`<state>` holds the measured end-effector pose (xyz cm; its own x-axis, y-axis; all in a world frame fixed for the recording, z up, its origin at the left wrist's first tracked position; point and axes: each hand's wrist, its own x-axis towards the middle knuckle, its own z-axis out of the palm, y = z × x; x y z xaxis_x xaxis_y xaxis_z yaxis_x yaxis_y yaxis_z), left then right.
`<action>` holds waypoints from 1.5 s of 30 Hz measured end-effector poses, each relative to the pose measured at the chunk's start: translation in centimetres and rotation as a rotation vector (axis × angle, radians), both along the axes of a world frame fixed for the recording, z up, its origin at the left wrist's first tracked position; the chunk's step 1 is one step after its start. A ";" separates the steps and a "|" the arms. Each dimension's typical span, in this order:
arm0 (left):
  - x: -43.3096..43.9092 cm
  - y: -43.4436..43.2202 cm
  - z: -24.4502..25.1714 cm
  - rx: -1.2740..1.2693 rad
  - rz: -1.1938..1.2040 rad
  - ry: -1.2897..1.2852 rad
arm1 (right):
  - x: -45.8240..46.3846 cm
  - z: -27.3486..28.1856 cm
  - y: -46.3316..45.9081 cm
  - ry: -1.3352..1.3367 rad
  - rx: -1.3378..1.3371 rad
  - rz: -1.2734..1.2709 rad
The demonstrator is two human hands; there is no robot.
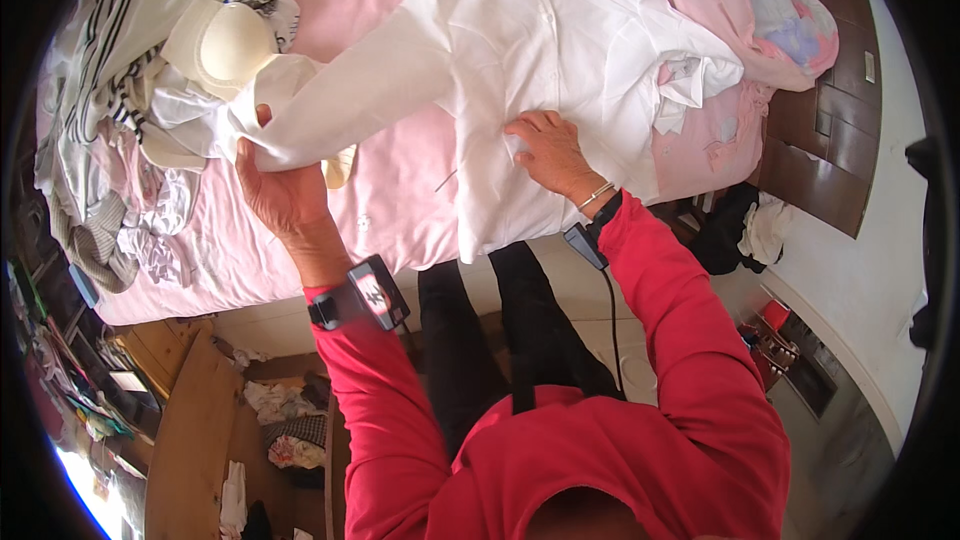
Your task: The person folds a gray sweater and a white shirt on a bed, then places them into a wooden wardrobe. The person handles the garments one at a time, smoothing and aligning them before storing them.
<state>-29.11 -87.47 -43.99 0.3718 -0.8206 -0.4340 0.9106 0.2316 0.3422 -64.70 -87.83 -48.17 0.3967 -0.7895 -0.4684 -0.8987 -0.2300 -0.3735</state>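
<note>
A white button-front shirt [517,67] lies spread on the pink bed cover [345,7], its collar towards the far side. My left hand [281,191] grips the cuff end of the shirt's left-hand sleeve [360,82], thumb and fingers around the cloth. That sleeve stretches sideways from the shoulder. On the lower front of the shirt rests my right hand [551,146], palm down with fingers slightly bent and apart. The shirt's other sleeve [682,86] is bunched at the right. A cream bra cup [232,45] sits just beyond my left hand.
Piled clothes [97,97], some striped, cover the bed's left end. Pink bedding with a floral patch [787,15] is heaped at the right, by a brown headboard [840,105]. Below the bed's edge, an open wooden drawer or cabinet [195,420] holds garments. A black cable [615,330] hangs from my right wrist.
</note>
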 end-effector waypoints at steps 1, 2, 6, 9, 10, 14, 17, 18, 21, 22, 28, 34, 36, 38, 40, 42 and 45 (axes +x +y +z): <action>0.3 0.4 0.8 0.034 0.028 0.021 | 0.0 0.1 -0.3 0.017 0.024 -0.007; 0.4 0.8 1.6 0.006 0.029 -0.046 | 0.0 0.2 -0.5 -0.002 0.053 -0.029; 1.3 2.3 4.3 -0.209 0.020 -0.044 | -0.2 0.2 -1.1 0.012 0.140 -0.038; 2.9 4.0 5.9 -0.236 0.187 -0.131 | -0.2 0.0 -1.6 0.033 0.216 -0.034; 3.8 4.7 6.2 -0.244 0.202 -0.136 | -0.1 0.0 -1.7 0.060 0.237 -0.038; 8.4 7.8 4.9 0.033 0.333 -0.328 | 0.4 -0.3 -2.3 0.150 0.266 -0.077; 11.9 9.8 1.8 0.464 0.346 -0.476 | 0.8 -0.4 -2.4 0.190 0.265 -0.095; 12.6 10.8 0.9 0.687 0.240 -0.582 | 0.8 -0.5 -2.3 0.188 0.248 -0.089; 14.3 13.4 0.1 1.105 -0.105 -0.995 | 0.7 -1.0 -2.3 0.185 0.230 -0.074; 14.4 14.2 0.3 1.030 -0.098 -1.029 | 0.7 -1.2 -2.3 0.194 0.235 -0.071; 14.6 17.9 3.6 1.270 -0.233 -1.166 | 0.7 -1.5 -3.3 0.206 0.270 -0.008; 14.9 18.2 2.5 1.514 -0.560 -1.475 | 4.9 1.8 -3.3 0.022 0.306 0.086; 14.7 18.9 1.6 1.487 -0.581 -1.470 | 7.1 3.2 -2.5 -0.134 0.289 0.133; 14.7 20.1 1.0 1.357 -0.596 -1.393 | 9.1 4.3 -1.7 -0.147 0.292 0.233; 15.2 21.4 0.9 1.136 -0.724 -1.537 | 11.0 5.2 -0.8 -0.169 0.309 0.309; 15.9 22.7 1.3 1.009 -0.825 -1.509 | 12.8 5.8 0.1 -0.212 0.310 0.372; 15.9 23.5 2.4 1.035 -1.100 -1.787 | 15.2 7.1 0.9 -0.177 0.309 0.461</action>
